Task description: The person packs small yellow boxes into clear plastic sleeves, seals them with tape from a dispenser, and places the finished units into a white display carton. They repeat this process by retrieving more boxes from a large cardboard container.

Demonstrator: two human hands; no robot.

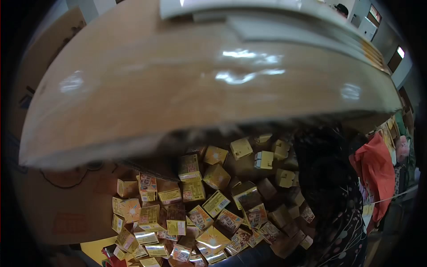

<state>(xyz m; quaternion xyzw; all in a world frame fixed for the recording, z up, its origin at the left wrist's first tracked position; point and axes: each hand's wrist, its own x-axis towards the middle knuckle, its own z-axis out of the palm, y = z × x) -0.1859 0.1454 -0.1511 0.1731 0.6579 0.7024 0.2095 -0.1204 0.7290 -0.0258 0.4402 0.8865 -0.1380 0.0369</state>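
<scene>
A large brown cardboard carton (147, 93) with shiny tape on its side fills the upper half of the view, very close to the camera. Beneath its lower edge lies a loose heap of small yellow printed boxes (215, 204), tumbled at many angles. A dark sleeve with a floral pattern (340, 213) rises on the right, and its upper end goes behind the carton. Neither my left hand nor my right hand shows; the carton covers the area where the sleeve ends.
Red cloth or plastic (378, 171) hangs at the right beside mixed goods. Brown cardboard (66, 200) with red print lies at the left. A yellow object (95, 250) sits at the lower left. Far back at the upper right, a person's dark cap (341, 9) shows.
</scene>
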